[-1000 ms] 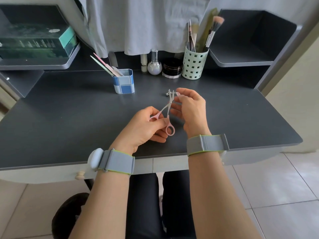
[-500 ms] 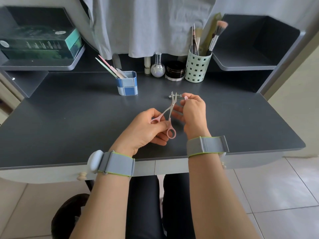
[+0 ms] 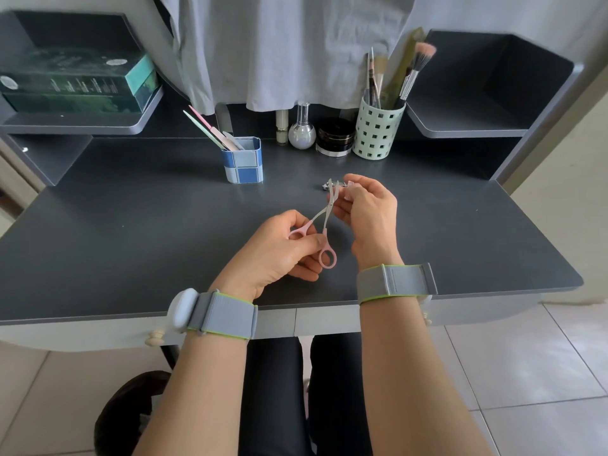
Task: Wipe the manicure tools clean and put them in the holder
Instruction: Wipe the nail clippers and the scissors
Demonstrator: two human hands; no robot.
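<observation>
Pink-handled scissors (image 3: 324,225) held up over the middle of the desk (image 3: 131,225), nearer its front edge, blades parted a little and pointing toward the back. Left hand (image 3: 279,251) curled round the handles, 1 pink ring jutting out below the fingers, the other tucked between thumb and forefinger. Right hand (image 3: 365,209) pinching at the blade tips, fingertips closed together there; cannot tell whether any cloth sits between them. Grey bands with green edging on both wrists. Just behind the right hand, lying flat on the desk, a small metal tool (image 3: 330,184), partly hidden, probably nail clippers. Further back and left of centre, a blue-and-white checked holder (image 3: 244,164) standing upright, with 2 or 3 slim files (image 3: 210,130) leaning out toward the left. Along the back edge, from left to right: a narrow tube (image 3: 282,126), a round glass bottle (image 3: 302,133), a black jar (image 3: 335,138), and a pale green perforated cup (image 3: 376,133) full of brushes (image 3: 414,70). Grey cloth (image 3: 279,51) hanging down behind these. Raised shelf at the back left corner carrying a dark green box (image 3: 79,82); another raised shelf (image 3: 467,126) at the back right corner. Dark trousers and tiled floor visible below the front edge.
</observation>
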